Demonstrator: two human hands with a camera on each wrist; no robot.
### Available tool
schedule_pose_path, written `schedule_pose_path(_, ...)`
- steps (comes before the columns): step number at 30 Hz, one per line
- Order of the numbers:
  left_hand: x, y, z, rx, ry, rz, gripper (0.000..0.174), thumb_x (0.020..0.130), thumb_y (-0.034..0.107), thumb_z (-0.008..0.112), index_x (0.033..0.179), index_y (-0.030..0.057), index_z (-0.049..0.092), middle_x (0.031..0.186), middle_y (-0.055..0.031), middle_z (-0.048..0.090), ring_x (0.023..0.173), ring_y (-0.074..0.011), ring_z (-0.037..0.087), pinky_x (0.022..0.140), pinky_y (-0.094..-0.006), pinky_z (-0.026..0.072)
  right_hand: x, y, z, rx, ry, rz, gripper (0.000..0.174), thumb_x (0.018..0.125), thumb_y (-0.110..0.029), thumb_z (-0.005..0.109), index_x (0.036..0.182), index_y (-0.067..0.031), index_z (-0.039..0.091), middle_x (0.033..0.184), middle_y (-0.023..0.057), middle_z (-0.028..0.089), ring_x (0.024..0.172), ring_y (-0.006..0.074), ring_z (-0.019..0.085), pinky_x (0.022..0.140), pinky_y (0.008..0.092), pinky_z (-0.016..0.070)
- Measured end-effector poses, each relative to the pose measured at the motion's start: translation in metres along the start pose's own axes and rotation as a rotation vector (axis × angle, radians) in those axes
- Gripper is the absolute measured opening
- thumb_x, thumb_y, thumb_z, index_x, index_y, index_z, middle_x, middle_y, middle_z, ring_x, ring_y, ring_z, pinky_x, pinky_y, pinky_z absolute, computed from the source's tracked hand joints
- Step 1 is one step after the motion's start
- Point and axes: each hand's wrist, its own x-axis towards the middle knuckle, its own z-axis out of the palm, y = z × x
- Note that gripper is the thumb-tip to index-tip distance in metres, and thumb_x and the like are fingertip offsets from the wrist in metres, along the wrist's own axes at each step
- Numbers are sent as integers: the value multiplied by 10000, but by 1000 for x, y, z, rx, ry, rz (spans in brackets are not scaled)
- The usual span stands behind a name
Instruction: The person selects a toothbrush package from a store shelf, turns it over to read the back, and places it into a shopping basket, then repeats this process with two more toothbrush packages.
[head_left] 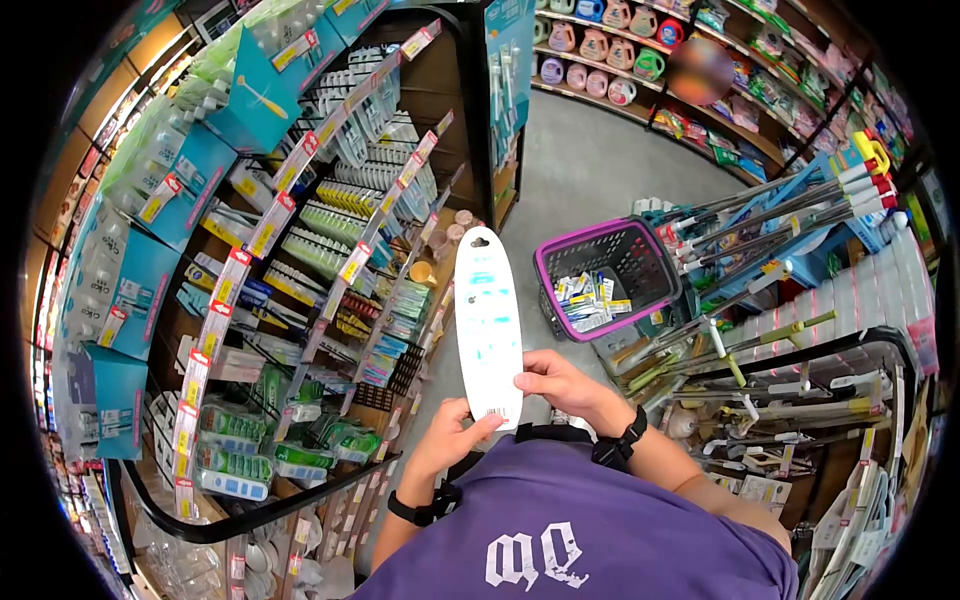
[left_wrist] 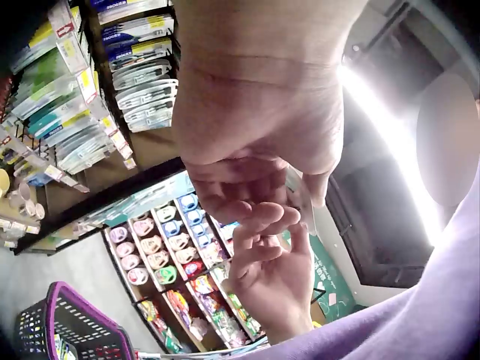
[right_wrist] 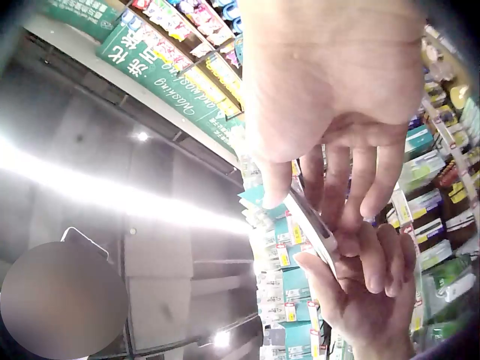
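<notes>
A long white oval package (head_left: 488, 320) with a hang hole at its far end and a barcode at its near end is held upright before the purple shirt. The left hand (head_left: 447, 440) pinches its lower left end, thumb on the near face. The right hand (head_left: 568, 385) grips its right edge a little higher, thumb on the face. In the right wrist view the package (right_wrist: 311, 229) appears edge-on between the right hand (right_wrist: 337, 112) above and the left hand (right_wrist: 367, 300) below. In the left wrist view the fingers of both hands hide most of it.
A black basket with a purple rim (head_left: 545, 270) holds several small packages and stands on the grey floor (head_left: 570, 160). Racks of hanging packages with price strips (head_left: 215, 330) line the left. Mops and poles (head_left: 790, 220) jut out at the right. Shelves of bottles (head_left: 600, 50) stand beyond.
</notes>
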Motion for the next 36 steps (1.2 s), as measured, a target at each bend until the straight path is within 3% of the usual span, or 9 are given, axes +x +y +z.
schedule_pose_path(9, 9, 7, -12, 46, -93, -9, 255, 929, 210, 712, 1009, -32, 721, 792, -49, 715, 680, -90, 619, 600, -263, 484, -7, 7, 5, 24, 102, -92, 313, 935, -215, 690, 1128, 32, 686, 969, 72, 716, 836, 142, 669, 751, 295, 545)
schedule_pose_path(14, 18, 19, -5, 125, -144, -31, 248, 928, 197, 712, 1038, -25, 721, 811, -38, 724, 695, -72, 602, 607, -257, 466, -20, 16, 3, 90, 154, -103, 343, 926, -196, 694, 1176, 36, 660, 1029, 85, 712, 882, 152, 673, 760, 303, 550)
schedule_pose_path(19, 22, 12, -10, 212, -175, 118, 299, 891, 230, 744, 1060, -16, 720, 819, -80, 729, 673, -89, 613, 584, -261, 462, -22, 17, -3, 178, 123, -30, 424, 906, -221, 695, 1238, 31, 617, 1072, 90, 692, 918, 164, 662, 784, 320, 539)
schedule_pose_path(22, 18, 10, -2, 136, -66, 108, 297, 890, 228, 747, 1054, -18, 721, 816, -78, 731, 670, -91, 622, 579, -265, 469, -14, 5, -1, 185, 117, 18, 437, 890, -238, 699, 1230, 25, 621, 1074, 89, 686, 913, 167, 659, 789, 314, 531)
schedule_pose_path(29, 4, 14, -6, 140, 49, 50, 304, 890, 236, 752, 1046, -23, 722, 804, -73, 725, 651, -84, 598, 573, -259, 453, 3, 3, -5, 221, -17, 160, 399, 895, -226, 692, 1201, 21, 624, 1031, 75, 677, 791, 127, 621, 676, 269, 495)
schedule_pose_path(36, -16, 3, -8, 184, 127, 63, 287, 894, 260, 747, 1014, -1, 738, 709, -37, 664, 606, -80, 533, 541, -277, 410, 18, -6, 10, 14, -45, 235, 247, 867, -120, 739, 1075, -2, 675, 836, 19, 684, 674, 94, 617, 579, 232, 451)
